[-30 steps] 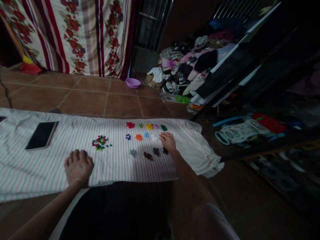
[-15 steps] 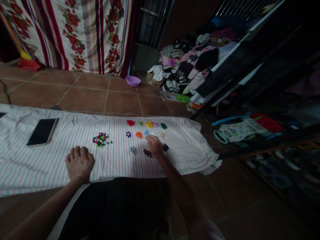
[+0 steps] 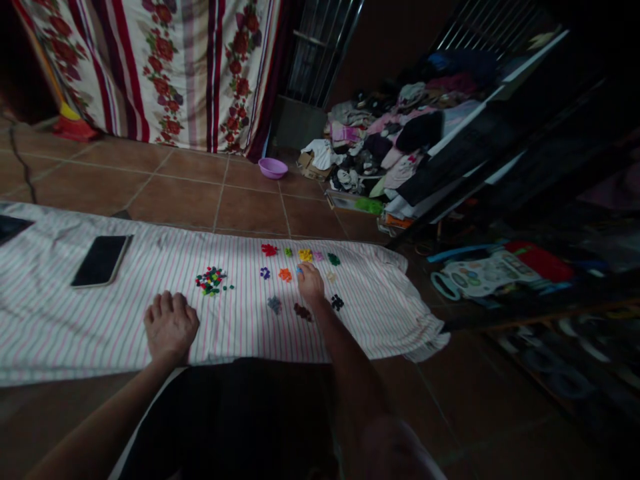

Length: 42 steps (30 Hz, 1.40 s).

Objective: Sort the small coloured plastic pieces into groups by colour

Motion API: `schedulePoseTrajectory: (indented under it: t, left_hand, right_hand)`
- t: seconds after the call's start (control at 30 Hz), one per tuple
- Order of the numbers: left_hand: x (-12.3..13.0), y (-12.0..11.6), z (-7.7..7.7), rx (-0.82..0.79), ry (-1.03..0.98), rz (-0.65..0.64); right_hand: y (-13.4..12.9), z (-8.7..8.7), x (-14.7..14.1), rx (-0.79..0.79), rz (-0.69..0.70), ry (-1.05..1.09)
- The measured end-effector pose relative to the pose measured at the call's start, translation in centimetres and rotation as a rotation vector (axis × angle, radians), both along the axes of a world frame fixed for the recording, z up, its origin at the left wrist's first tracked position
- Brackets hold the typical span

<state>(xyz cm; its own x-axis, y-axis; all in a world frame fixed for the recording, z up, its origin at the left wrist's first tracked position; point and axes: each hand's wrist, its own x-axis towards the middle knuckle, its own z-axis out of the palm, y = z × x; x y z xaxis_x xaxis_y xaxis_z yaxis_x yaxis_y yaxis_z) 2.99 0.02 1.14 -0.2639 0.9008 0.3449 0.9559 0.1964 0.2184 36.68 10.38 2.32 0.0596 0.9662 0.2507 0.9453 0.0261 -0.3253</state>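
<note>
My right hand (image 3: 311, 285) is over the sorted groups of small coloured pieces, its fingertips pinched together at the light blue pieces (image 3: 299, 270). Whatever is between those fingertips is too small to make out. Close by lie orange pieces (image 3: 285, 275), yellow pieces (image 3: 305, 255), brown pieces (image 3: 303, 311) and black pieces (image 3: 337, 302). My left hand (image 3: 171, 325) rests palm down on the striped cloth (image 3: 240, 327), fingers out and holding nothing. Just beyond it sits a mixed heap of coloured pieces (image 3: 210, 281).
A dark-screened phone (image 3: 101, 261) lies on the cloth at left, with another dark flat object (image 3: 13, 229) at the edge. On the tiled floor behind are a purple basin (image 3: 273, 168) and a heap of clothes (image 3: 380, 137). A dark rack stands at right.
My right hand has moved slightly away from me and left over the cloth, now partly covering the light blue group. My left hand stays put; the whole view has shifted a little.
</note>
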Motion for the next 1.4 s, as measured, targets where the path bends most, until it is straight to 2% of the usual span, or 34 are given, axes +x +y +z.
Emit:
schedulePoseTrajectory:
  t: [0.13,0.27,0.5,0.63,1.0,1.4]
  left_hand:
    - [0.0,0.0,0.0,-0.011,0.025,0.004]
    - [0.1,0.1,0.0,-0.016,0.046,0.017]
    - [0.0,0.1,0.1,-0.007,0.065,0.002]
    - [-0.1,0.1,0.1,-0.009,0.053,-0.010]
    - [0.0,0.0,0.2,-0.013,0.024,-0.014]
    - [0.0,0.0,0.1,-0.006,0.020,-0.004]
  right_hand:
    - [1.6,1.3,-0.1,-0.169,0.018,-0.143]
    - [2.0,1.2,-0.4,-0.239,0.041,-0.234]
    - [0.7,-0.4,0.1,-0.182,0.039,-0.276]
    - [0.1,-0.7,0.4,-0.187,0.041,-0.271]
    - [0.4,0.9,0.5,-0.220,0.080,-0.209]
    - [1.1,1.6,1.3,-0.238,0.030,-0.161]
